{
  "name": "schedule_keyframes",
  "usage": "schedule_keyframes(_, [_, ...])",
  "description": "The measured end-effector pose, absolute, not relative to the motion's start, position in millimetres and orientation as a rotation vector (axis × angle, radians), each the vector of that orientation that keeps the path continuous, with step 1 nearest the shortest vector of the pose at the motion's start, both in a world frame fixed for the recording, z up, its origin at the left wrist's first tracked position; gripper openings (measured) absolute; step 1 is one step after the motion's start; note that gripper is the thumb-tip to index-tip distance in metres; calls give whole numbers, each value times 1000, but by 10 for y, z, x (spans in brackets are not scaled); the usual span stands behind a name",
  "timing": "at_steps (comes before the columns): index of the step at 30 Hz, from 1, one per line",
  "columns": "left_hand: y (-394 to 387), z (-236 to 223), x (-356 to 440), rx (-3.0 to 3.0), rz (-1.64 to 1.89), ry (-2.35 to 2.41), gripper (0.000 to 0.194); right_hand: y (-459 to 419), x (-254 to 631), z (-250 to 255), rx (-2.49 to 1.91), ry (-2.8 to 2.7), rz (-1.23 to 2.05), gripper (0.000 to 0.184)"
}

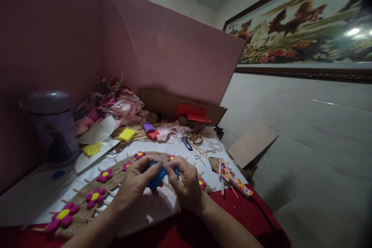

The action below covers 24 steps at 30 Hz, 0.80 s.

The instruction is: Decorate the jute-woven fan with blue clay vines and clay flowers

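My left hand [135, 184] and my right hand [188, 184] meet above the table, both with closed fingers. Between them is a lump of blue modelling clay [157, 178], pinched by the thumbs and fingers of each. A little clear plastic seems to cling to its top. Below and behind the hands curves a twine-woven arch [80, 211] with wooden sticks poking out along its edges. Magenta clay flowers with yellow centres, such as the flower [95, 197], are spaced along it. A pale, spotted sheet [158, 207] lies inside the curve.
Behind the arch lie yellow [127, 135], purple [148, 127] and red [153, 135] clay packets and a blue box cutter [186, 143]. A flower-patterned glue gun [234, 177] rests at right. A purple canister [50, 128] and paper plates [99, 131] are at left. Pink panels stand behind.
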<state>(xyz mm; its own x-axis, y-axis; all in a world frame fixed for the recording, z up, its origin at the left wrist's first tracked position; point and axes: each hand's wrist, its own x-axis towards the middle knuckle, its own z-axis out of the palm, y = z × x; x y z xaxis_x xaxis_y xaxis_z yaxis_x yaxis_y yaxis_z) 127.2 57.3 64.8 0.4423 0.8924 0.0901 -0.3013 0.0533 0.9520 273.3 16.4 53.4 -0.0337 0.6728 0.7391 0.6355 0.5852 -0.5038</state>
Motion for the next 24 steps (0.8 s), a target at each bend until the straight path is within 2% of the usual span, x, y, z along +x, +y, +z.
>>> schedule_keyframes(5, [550, 661, 1295, 1145, 1019, 631, 24, 155, 2729, 526, -1101, -1728, 51, 12])
schedule_keyframes(11, [549, 671, 1315, 1061, 1006, 627, 27, 167, 2708, 550, -1161, -1635, 216, 19])
schedule_keyframes(15, [544, 663, 1329, 1064, 1033, 631, 28, 188, 2715, 544, -1147, -1594, 273, 14])
schedule_keyframes(24, [546, 608, 1302, 1165, 1015, 613, 27, 195, 2760, 584, -1073, -1686, 164, 10])
